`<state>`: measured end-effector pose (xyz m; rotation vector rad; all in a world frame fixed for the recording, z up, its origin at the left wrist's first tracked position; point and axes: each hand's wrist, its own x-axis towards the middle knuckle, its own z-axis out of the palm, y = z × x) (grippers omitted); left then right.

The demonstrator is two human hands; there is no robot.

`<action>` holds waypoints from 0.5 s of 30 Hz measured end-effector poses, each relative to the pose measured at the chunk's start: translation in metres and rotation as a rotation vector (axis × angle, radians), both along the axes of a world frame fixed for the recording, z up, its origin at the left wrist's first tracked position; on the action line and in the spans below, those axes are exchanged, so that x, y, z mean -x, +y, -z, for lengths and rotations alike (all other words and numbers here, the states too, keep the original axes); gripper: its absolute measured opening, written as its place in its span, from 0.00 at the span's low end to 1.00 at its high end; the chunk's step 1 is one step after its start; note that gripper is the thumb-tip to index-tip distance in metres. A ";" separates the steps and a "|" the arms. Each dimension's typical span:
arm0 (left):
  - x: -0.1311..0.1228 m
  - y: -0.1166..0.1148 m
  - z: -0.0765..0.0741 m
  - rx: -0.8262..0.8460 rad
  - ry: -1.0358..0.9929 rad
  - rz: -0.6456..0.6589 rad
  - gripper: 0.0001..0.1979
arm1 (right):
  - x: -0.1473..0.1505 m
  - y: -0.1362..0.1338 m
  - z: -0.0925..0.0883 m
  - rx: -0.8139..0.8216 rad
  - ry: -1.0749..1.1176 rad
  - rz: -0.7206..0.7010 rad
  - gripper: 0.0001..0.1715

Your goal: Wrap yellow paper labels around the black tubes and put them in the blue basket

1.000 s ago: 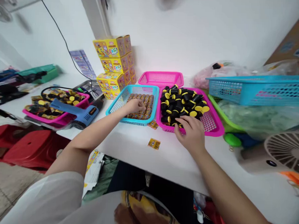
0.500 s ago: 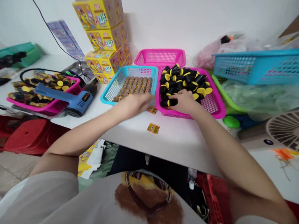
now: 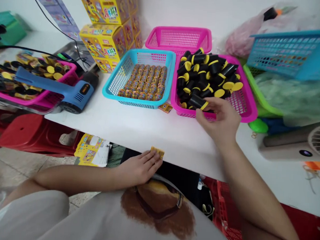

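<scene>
My left hand (image 3: 143, 167) is at the table's front edge, its fingers pressed on a small yellow printed card (image 3: 157, 152). Over the front rim of the pink basket (image 3: 245, 113), my right hand (image 3: 220, 119) holds a black cylinder with a yellow end (image 3: 198, 102) between thumb and fingers. Many similar black and yellow cylinders (image 3: 201, 77) fill this basket. To its left, a blue basket (image 3: 112, 91) bears rows of small printed cups (image 3: 147, 82). Another small card (image 3: 166, 107) lies between the two baskets, partly under the blue one's edge.
A blue heat gun (image 3: 73, 91) rests against a pink basket of wrapped cylinders (image 3: 69, 73) at the left. Yellow boxes (image 3: 103, 43) are stacked behind. At the right stand a blue basket (image 3: 290, 51) and a fan (image 3: 291, 143).
My left hand has moved from beside the blue basket down to the table edge, drawing the card there. My right hand has lifted a black cylinder towards the pink basket's front rim. The view has shifted.
</scene>
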<state>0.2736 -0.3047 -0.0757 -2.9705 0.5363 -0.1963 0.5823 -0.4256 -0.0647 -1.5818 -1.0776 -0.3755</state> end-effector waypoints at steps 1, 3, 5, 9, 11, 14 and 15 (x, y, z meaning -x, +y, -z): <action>0.000 0.001 -0.006 0.012 -0.033 0.040 0.20 | 0.006 -0.002 0.002 -0.009 -0.022 0.004 0.20; -0.011 0.010 -0.015 0.042 -0.107 0.076 0.21 | 0.013 -0.003 0.005 -0.037 -0.045 -0.009 0.21; -0.032 0.025 -0.016 0.062 -0.163 0.048 0.22 | 0.014 -0.002 0.007 -0.078 -0.048 -0.035 0.22; -0.073 0.051 -0.006 0.103 -0.127 -0.147 0.19 | 0.008 -0.004 0.013 -0.084 -0.064 -0.057 0.22; -0.083 0.057 -0.003 0.162 -0.052 -0.258 0.17 | 0.007 -0.007 0.015 -0.066 -0.043 -0.067 0.22; -0.088 0.063 -0.008 0.390 0.073 -0.321 0.16 | 0.009 -0.008 0.014 -0.072 -0.046 -0.088 0.23; -0.090 0.065 -0.012 0.487 0.084 -0.311 0.16 | 0.011 -0.008 0.013 -0.072 -0.050 -0.099 0.24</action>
